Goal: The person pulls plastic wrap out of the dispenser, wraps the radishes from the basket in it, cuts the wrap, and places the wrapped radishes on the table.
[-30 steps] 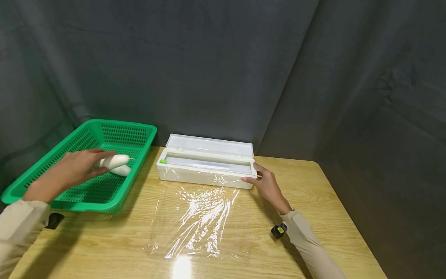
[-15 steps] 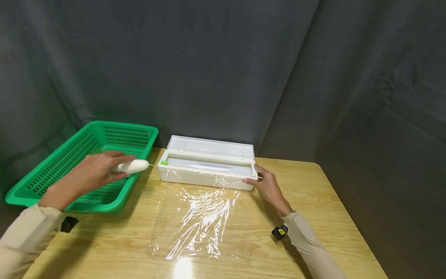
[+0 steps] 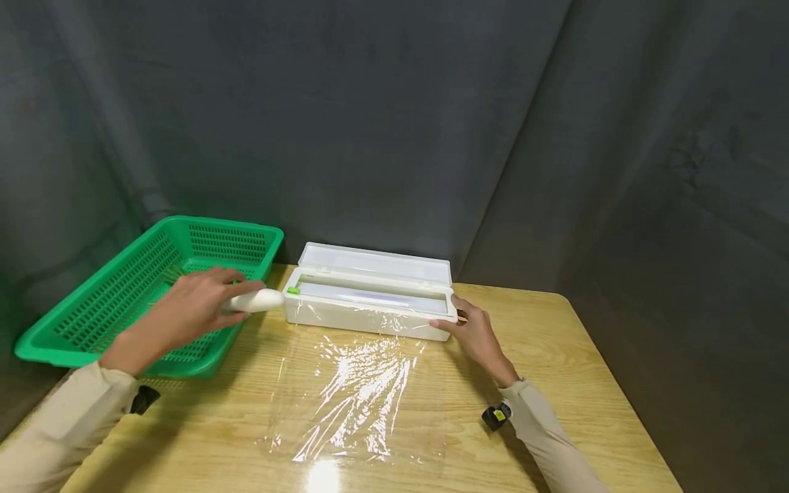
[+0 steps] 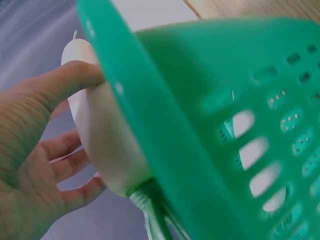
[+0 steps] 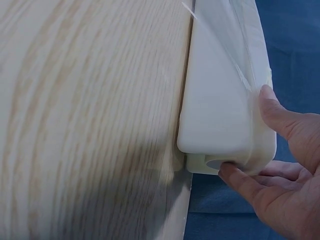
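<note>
My left hand (image 3: 197, 305) holds a white radish (image 3: 259, 300) by its thick body, above the right rim of a green basket (image 3: 209, 366). The left wrist view shows the thumb and fingers round the radish (image 4: 107, 135), with its thin root tip and cut green stems; the basket's rim hides part of it. With thumb and fingers, my right hand (image 3: 473, 333) grips the right end of a white cling film dispenser (image 3: 364, 320), whose lid (image 3: 376, 262) stands raised at the back. A sheet of clear cling film (image 3: 364, 397) runs from it across the table.
A small green slider (image 3: 293, 291) sits at the dispenser's left end. The wooden table (image 3: 542, 356) extends to the right. Dark curtains (image 3: 370, 123) hang behind and at the sides. White shows through the basket's slots in the left wrist view; what it is I cannot tell.
My left hand has lifted the radish out of the basket and moved it right, towards the dispenser's left end. The right hand keeps its hold on the dispenser.
</note>
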Action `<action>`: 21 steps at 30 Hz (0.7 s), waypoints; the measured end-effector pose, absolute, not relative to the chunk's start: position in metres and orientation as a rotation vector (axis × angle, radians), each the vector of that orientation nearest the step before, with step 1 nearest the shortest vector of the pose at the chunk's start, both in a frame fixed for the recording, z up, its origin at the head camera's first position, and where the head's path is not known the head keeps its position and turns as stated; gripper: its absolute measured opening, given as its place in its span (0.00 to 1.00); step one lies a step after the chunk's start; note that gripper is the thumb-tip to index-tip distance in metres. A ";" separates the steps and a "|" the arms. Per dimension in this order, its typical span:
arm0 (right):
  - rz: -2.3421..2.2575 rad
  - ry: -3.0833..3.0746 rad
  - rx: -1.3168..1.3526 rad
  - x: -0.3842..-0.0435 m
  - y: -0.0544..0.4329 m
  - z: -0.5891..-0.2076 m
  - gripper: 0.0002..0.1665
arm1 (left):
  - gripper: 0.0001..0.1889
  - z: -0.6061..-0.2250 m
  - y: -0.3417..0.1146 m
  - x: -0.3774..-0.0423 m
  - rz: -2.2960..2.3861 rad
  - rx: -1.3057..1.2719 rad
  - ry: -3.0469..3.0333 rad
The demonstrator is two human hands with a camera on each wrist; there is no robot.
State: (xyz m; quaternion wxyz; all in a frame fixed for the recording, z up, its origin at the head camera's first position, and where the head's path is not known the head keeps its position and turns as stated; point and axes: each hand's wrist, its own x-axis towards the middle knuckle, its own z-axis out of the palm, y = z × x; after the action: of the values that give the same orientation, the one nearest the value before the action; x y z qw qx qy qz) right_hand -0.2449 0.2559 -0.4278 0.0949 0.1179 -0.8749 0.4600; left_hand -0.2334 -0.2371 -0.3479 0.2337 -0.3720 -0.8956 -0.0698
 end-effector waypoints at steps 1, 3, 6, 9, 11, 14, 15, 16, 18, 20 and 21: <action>1.359 -2.594 0.352 -0.245 0.256 -0.428 0.44 | 0.27 -0.348 -0.235 -0.233 -0.187 -1.026 -2.440; 1.352 -2.597 0.354 -0.245 0.256 -0.428 0.44 | 0.27 -0.350 -0.231 -0.234 -0.164 -1.033 -2.403; 1.344 -2.596 0.359 -0.246 0.257 -0.428 0.43 | 0.27 -0.350 -0.224 -0.233 -0.133 -1.038 -2.373; 1.335 -2.594 0.361 -0.246 0.257 -0.428 0.43 | 0.27 -0.350 -0.218 -0.231 -0.116 -1.029 -2.381; 1.332 -2.589 0.358 -0.246 0.258 -0.428 0.44 | 0.28 -0.350 -0.214 -0.230 -0.125 -1.021 -2.389; 1.332 -2.591 0.345 -0.246 0.259 -0.427 0.44 | 0.29 -0.351 -0.209 -0.229 -0.144 -1.021 -2.387; 1.332 -2.593 0.342 -0.246 0.259 -0.427 0.44 | 0.29 -0.351 -0.207 -0.229 -0.151 -1.025 -2.383; 1.329 -2.597 0.343 -0.246 0.259 -0.427 0.44 | 0.29 -0.352 -0.205 -0.229 -0.157 -1.029 -2.380; 1.327 -2.606 0.337 -0.246 0.259 -0.427 0.44 | 0.29 -0.353 -0.202 -0.228 -0.167 -1.041 -2.374; 1.328 -2.610 0.331 -0.246 0.259 -0.426 0.45 | 0.29 -0.355 -0.197 -0.228 -0.179 -1.054 -2.368; 1.330 -2.611 0.329 -0.246 0.259 -0.426 0.45 | 0.29 -0.356 -0.196 -0.228 -0.179 -1.060 -2.362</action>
State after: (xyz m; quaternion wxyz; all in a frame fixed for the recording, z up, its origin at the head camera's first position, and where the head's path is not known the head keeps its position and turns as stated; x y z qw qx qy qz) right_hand -0.2460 0.2593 -0.4261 0.0965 0.1109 -0.8813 0.4490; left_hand -0.2283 -0.1955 -0.3558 0.2698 -0.3934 -0.8764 -0.0664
